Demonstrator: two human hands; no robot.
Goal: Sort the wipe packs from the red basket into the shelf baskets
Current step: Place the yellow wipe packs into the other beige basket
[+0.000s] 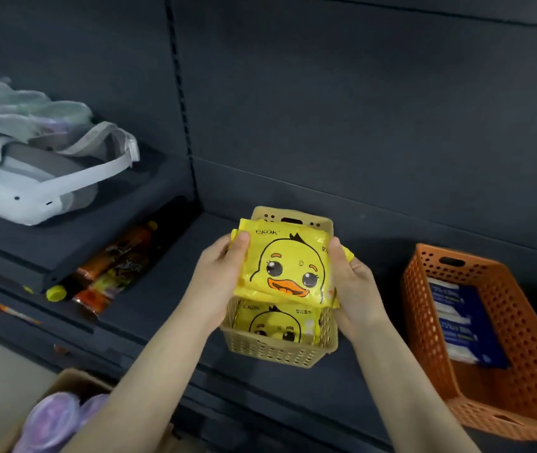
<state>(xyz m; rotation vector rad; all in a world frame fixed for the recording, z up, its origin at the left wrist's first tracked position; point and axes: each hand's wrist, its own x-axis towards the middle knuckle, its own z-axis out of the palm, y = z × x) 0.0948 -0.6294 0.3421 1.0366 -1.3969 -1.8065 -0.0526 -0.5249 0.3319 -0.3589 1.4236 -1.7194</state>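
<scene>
A yellow wipe pack with a duck face [288, 264] hangs just above a small beige basket [273, 351] on the dark shelf. My left hand [219, 273] grips its left edge, thumb on top. My right hand [350, 282] grips its right edge. Another yellow duck pack [280, 323] lies inside the beige basket below. To the right stands an orange basket [528, 325] holding blue wipe packs [463, 325]. The red basket is out of view.
A white headset with straps [31, 188] and plastic-wrapped items [15, 116] lie on the left shelf. Bottles with yellow caps [107, 273] lie on the shelf below it. A cardboard box with purple lidded tubs [54, 420] is at bottom left.
</scene>
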